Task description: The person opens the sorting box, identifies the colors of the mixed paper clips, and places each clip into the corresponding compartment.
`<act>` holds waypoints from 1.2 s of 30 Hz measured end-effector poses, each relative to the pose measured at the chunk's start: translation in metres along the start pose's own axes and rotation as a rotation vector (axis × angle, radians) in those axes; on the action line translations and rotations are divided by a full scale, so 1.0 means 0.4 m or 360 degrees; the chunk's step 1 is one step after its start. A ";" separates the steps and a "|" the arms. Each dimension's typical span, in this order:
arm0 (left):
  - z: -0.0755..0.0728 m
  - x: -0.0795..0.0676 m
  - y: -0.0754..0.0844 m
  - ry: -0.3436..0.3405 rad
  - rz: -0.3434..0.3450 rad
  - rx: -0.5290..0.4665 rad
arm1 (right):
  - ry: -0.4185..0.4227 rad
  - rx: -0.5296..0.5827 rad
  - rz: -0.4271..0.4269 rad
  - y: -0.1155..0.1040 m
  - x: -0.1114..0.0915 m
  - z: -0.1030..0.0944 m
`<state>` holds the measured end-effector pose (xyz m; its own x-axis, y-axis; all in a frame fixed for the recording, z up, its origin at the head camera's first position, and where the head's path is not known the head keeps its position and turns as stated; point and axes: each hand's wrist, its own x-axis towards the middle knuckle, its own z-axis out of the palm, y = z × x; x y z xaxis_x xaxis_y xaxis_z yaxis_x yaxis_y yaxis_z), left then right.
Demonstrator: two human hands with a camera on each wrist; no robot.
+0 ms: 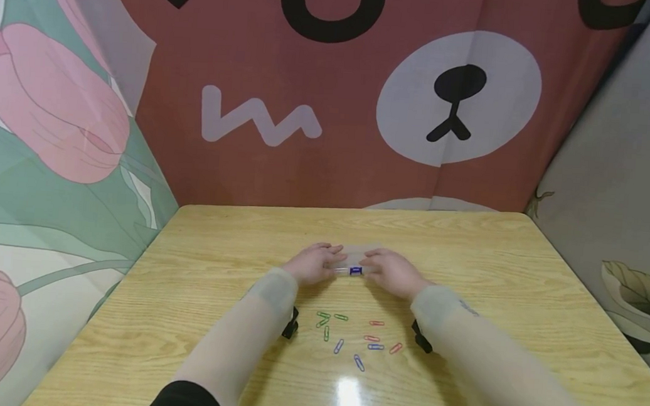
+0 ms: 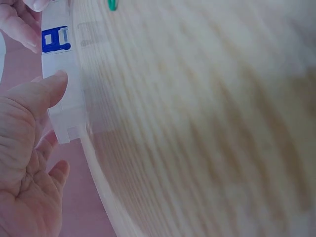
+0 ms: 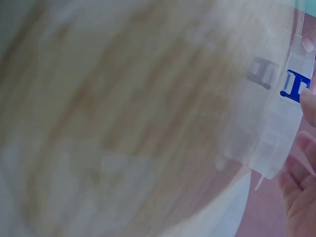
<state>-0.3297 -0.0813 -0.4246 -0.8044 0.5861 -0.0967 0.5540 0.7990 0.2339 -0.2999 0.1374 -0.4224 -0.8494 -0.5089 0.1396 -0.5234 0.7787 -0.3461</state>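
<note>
A clear plastic box [image 1: 357,255] with a blue latch [image 1: 356,270] on its front stands towards the back of the table. My left hand [image 1: 314,264] holds its left end, the thumb lying on the front wall and the fingers reaching round behind. On the other end is my right hand [image 1: 399,273]; in the right wrist view its thumb touches the blue latch [image 3: 295,86]. What lies inside the box is too faint to tell. Nearer to me, several green paper clips [image 1: 326,333], three red paper clips [image 1: 371,338] and three blue paper clips [image 1: 359,362] lie loose on the wood.
The light wooden table [image 1: 232,240] ends at a reddish-brown printed cloth [image 1: 338,172] behind it. A floral cloth [image 1: 76,198] hangs on the left, and a grey cloth [image 1: 615,185] on the right. Light glares off the tabletop near the front.
</note>
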 end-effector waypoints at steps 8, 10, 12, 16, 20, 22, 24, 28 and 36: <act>0.002 -0.001 0.001 0.0030 0.0051 -0.0027 | 0.0025 0.0021 0.0018 -0.006 0.007 0.010; 0.004 -0.002 0.001 0.0035 0.0049 -0.0010 | 0.0041 0.0031 0.0039 -0.009 0.007 0.010; 0.007 -0.002 0.001 0.0041 0.0046 0.0007 | 0.0051 0.0038 0.0066 -0.012 0.007 0.010; 0.010 -0.005 0.003 0.0033 0.0037 0.0015 | 0.0075 0.0042 0.0121 -0.018 0.006 0.008; 0.008 -0.009 0.007 0.0041 0.0039 0.0023 | 0.0103 0.0000 0.0142 -0.029 0.007 0.005; 0.005 -0.012 0.008 0.0054 0.0039 0.0041 | 0.0109 -0.0019 0.0159 -0.035 0.009 0.004; 0.003 -0.014 0.009 0.0062 0.0037 0.0044 | 0.0115 -0.0017 0.0187 -0.042 0.011 0.004; 0.002 -0.016 0.006 0.0058 0.0034 0.0026 | 0.0126 0.0004 0.0262 -0.050 0.015 0.003; 0.001 -0.018 0.008 0.0043 0.0029 0.0044 | 0.0139 -0.0016 0.0292 -0.057 0.016 -0.002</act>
<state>-0.3223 -0.0829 -0.4234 -0.7992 0.5974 -0.0665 0.5744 0.7916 0.2084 -0.2935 0.1166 -0.4130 -0.9331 -0.3245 0.1549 -0.3593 0.8592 -0.3642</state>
